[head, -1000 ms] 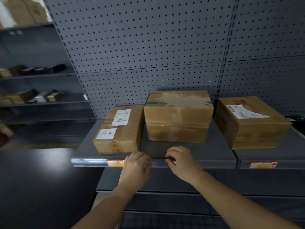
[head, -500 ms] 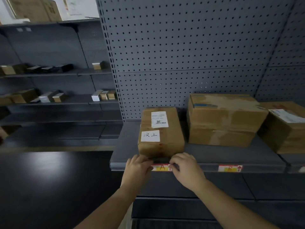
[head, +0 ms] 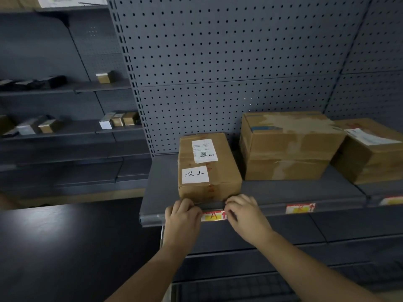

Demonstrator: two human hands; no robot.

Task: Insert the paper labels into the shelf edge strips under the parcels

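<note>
1. The left hand [head: 182, 216] is curling its fingers over the left end of the paper label [head: 213, 215], which is marked "A", and is holding it against the shelf edge strip [head: 152, 219].
2. The right hand [head: 246, 216] is gripping the label's right end with its fingers curled likewise.
3. The label is sitting in the strip directly beneath the small parcel [head: 209, 168], which is standing at the shelf's front edge.
4. A second label [head: 300, 208] is sitting farther right in the strip, below the larger parcel [head: 287, 147].
5. A third parcel [head: 370, 153] is standing just beside the larger one.
</note>
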